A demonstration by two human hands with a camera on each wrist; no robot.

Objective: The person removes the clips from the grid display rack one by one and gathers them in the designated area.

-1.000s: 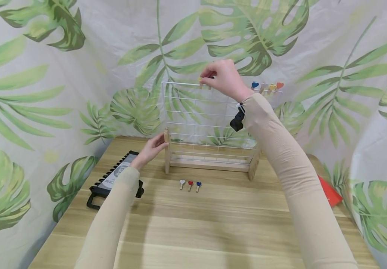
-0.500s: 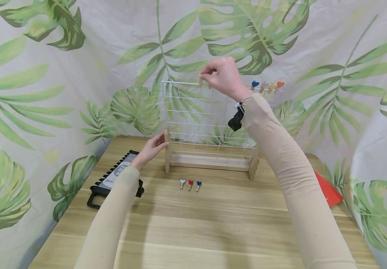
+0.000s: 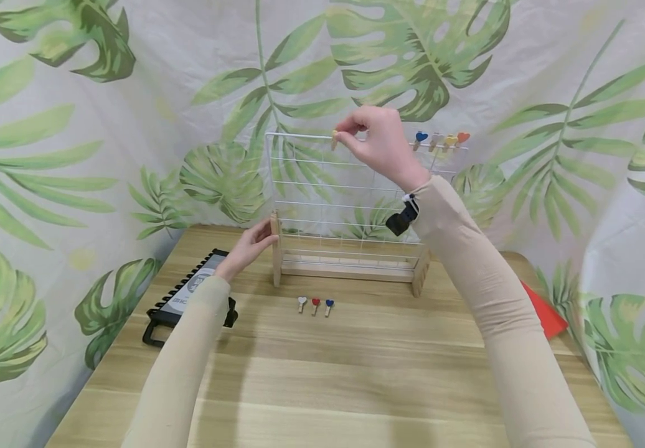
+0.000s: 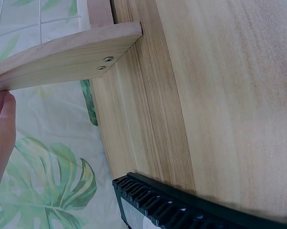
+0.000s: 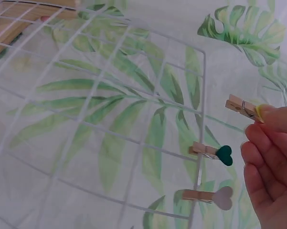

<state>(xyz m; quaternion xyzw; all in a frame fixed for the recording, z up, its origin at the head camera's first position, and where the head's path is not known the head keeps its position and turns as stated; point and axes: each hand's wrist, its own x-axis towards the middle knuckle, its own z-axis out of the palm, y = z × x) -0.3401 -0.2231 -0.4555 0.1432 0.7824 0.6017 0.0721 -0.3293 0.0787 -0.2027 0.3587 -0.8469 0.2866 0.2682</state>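
Note:
My right hand (image 3: 381, 143) pinches a small wooden clothespin with a yellow heart (image 5: 246, 109) between thumb and fingertips. It is by the top wire of the white grid rack (image 3: 322, 204); the right wrist view shows it apart from that wire. Below it there, a green-heart clothespin (image 5: 211, 151) and a pale-heart clothespin (image 5: 210, 196) are clipped on. My left hand (image 3: 246, 249) holds the rack's left wooden upright (image 3: 276, 249), thumb in front; some fingers are hidden behind it. Three clothespins, white heart (image 3: 302, 303), red heart (image 3: 315, 306) and blue heart (image 3: 329, 307), lie before the rack.
Several heart clothespins, including a blue one (image 3: 420, 138) and an orange one (image 3: 462, 138), sit on the top wire's right end. A black case (image 3: 179, 305) lies on the table's left; a red sheet-like item (image 3: 546, 311) is at the right. Leaf-print cloth hangs behind.
The right wrist has dropped and turned slightly while the fingers stay by the top wire. A clothespin's legs beside the held one are now hidden by the hand. The left hand keeps its place.

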